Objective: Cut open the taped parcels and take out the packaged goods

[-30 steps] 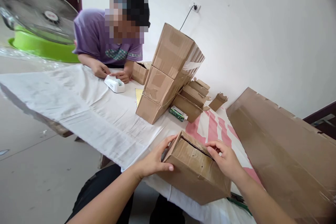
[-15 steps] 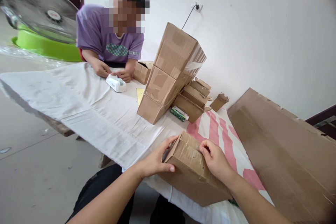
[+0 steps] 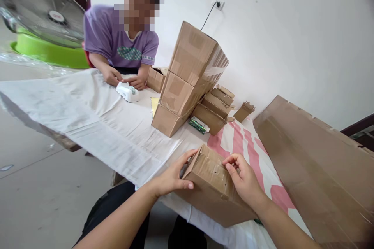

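Observation:
A closed cardboard box [image 3: 209,202] lies at the near edge of the table, its narrow top side covered with clear packing tape [image 3: 212,165]. Around its left end my left hand [image 3: 175,173] is wrapped, the thumb on the near face and the fingers over the far edge. My right hand [image 3: 241,173] is at the taped side with curled fingers, thumb and forefinger bent toward each other at the tape. Whether a bit of tape is between these fingertips is too small to make out.
Stacked cardboard boxes [image 3: 187,74] stand beyond my hands. Behind are open small boxes [image 3: 212,114] and a green packet [image 3: 198,125]. A large cardboard sheet [image 3: 315,171] is at right. Across the table, a person [image 3: 122,46] handles a white tape dispenser [image 3: 127,92].
My right thumb and forefinger have come slightly apart at the tape. My left hand keeps its hold on the box. The view has shifted slightly.

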Demonstrator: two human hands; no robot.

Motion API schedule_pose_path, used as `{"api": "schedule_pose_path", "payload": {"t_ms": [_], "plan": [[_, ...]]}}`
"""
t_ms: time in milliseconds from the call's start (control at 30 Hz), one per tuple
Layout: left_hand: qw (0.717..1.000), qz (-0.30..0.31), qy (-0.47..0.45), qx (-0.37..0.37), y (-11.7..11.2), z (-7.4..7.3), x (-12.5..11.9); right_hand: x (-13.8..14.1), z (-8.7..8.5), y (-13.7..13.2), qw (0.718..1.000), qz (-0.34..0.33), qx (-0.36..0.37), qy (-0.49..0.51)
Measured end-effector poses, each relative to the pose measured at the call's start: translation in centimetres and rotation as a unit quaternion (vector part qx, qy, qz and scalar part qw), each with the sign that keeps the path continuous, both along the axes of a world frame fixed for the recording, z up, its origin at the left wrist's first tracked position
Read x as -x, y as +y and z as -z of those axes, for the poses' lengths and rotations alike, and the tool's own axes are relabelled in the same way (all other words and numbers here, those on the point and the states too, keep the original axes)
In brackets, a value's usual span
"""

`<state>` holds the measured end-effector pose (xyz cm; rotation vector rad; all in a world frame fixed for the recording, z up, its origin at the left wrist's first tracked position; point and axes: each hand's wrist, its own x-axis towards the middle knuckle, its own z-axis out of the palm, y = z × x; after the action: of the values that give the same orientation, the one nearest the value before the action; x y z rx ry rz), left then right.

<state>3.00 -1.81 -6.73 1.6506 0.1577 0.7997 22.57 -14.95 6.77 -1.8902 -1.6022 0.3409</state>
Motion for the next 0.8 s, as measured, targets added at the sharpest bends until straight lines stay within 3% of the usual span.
{"api": "schedule_pose_path", "payload": {"t_ms": [167,433,800], "plan": [[1.000,0.003,-0.001,0.012,-0.1,-0.3,0.0,0.5,0.1,0.3,0.999,0.033,0.027,-0.030],[1.000,0.004,-0.005,0.005,0.0,-0.2,0.0,0.6,0.5,1.6,0.998,0.020,0.005,-0.067],[1.000,0.000,-0.001,0.001,-0.1,-0.3,0.2,0.3,1.0,1.0,0.993,-0.014,-0.065,0.097]]}}
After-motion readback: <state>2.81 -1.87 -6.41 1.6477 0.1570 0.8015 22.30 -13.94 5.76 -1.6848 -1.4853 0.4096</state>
